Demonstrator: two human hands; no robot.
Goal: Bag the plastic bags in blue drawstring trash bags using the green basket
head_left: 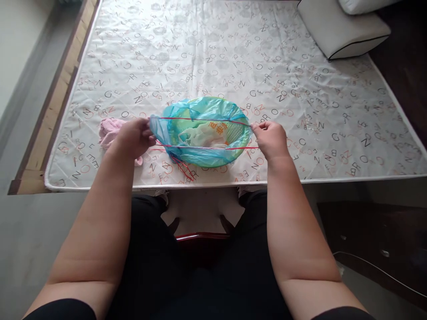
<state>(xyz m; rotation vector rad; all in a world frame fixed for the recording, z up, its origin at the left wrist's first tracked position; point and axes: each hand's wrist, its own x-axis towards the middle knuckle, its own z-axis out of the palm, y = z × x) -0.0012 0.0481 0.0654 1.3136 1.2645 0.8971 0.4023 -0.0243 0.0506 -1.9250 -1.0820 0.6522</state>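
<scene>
In front of me on the mattress is a green mesh basket (pixel 235 133), lined with a thin blue drawstring bag (pixel 207 106) folded over its rim. Crumpled white plastic with orange print (pixel 203 135) lies inside. Two strands of red drawstring (pixel 190 118) stretch across the opening. At the left, my left hand (pixel 131 138) is closed on the bag's gathered edge, where the red strands meet. My right hand (pixel 271 138), opposite, pinches the drawstring with thumb and fingers. Loose red ends hang below the basket's left front. Behind my left hand lies a pink cloth (pixel 110 131), partly hidden.
The letter-printed mattress (pixel 233 53) rests on a wooden frame (pixel 65 84) and ends just in front of my knees. A white block-shaped cushion (pixel 343 31) sits at the far right. Below the mattress edge, a dark red glossy edge (pixel 202 236) shows between my legs.
</scene>
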